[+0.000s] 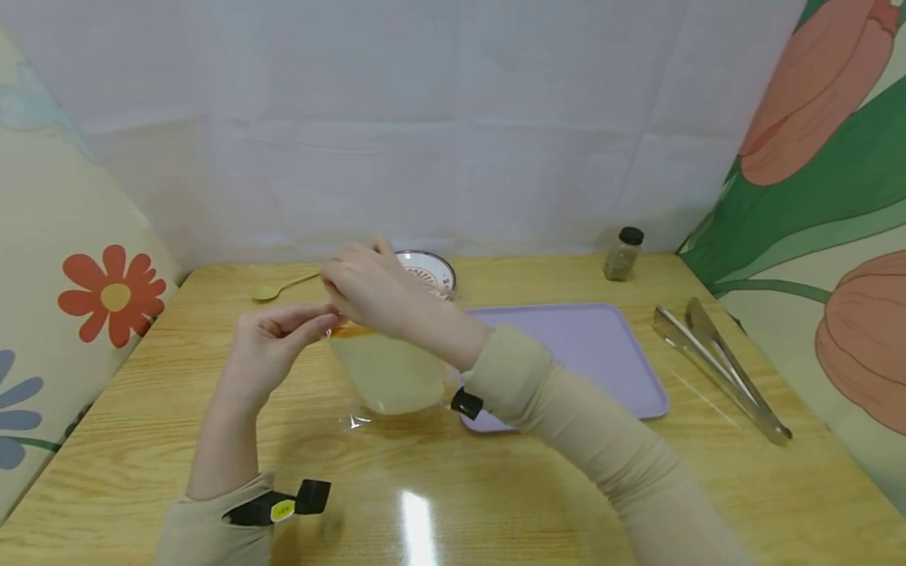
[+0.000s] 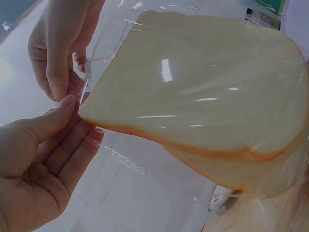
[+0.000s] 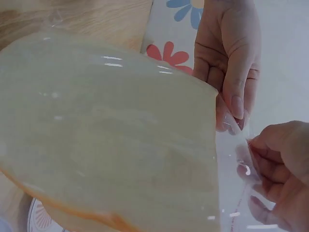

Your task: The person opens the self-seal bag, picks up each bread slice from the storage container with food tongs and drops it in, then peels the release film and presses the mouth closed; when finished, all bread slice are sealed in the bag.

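Note:
Two slices of white bread with brown crusts lie overlapped inside a clear plastic bag. The bag hangs over the table, its end between both hands. My left hand pinches the edge of this end between thumb and fingers. Close beside it, my right hand crosses above the bag and grips the same end. In the right wrist view, the fingers of the right hand show partly through the film. The head view hides the right fingertips behind the hand.
A lilac tray lies right of the bag, partly behind the right sleeve. Metal tongs rest at the far right. A spice jar with a black lid stands at the back. A patterned plate and a gold spoon lie behind the hands.

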A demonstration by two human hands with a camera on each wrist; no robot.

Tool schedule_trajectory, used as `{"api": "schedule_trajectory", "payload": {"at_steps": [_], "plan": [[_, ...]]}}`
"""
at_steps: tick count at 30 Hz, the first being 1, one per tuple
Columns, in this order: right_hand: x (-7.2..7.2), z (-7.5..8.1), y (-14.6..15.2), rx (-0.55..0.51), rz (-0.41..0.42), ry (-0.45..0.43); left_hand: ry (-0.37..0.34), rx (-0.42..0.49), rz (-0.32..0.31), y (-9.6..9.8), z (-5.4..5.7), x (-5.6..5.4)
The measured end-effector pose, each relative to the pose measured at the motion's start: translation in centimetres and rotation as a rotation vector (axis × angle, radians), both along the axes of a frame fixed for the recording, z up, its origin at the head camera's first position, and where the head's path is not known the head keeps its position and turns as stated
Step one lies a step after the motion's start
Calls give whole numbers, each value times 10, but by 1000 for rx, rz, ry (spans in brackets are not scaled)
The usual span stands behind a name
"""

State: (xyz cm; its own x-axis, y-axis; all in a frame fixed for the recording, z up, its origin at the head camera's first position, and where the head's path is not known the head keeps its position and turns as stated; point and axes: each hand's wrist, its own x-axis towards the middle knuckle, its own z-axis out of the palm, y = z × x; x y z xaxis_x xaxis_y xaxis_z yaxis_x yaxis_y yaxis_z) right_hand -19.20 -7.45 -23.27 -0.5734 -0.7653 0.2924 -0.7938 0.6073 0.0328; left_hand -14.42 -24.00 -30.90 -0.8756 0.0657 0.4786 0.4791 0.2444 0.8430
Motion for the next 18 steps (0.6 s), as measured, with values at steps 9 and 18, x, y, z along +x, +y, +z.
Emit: {"api": "schedule_trajectory", "payload": {"at_steps": [9, 18], "plan": [[-18, -2, 33, -472, -2, -78, -37, 106, -39, -5, 2, 4], [-32, -36, 88, -989, -132, -58, -117, 86, 7, -6, 3, 3]]}}
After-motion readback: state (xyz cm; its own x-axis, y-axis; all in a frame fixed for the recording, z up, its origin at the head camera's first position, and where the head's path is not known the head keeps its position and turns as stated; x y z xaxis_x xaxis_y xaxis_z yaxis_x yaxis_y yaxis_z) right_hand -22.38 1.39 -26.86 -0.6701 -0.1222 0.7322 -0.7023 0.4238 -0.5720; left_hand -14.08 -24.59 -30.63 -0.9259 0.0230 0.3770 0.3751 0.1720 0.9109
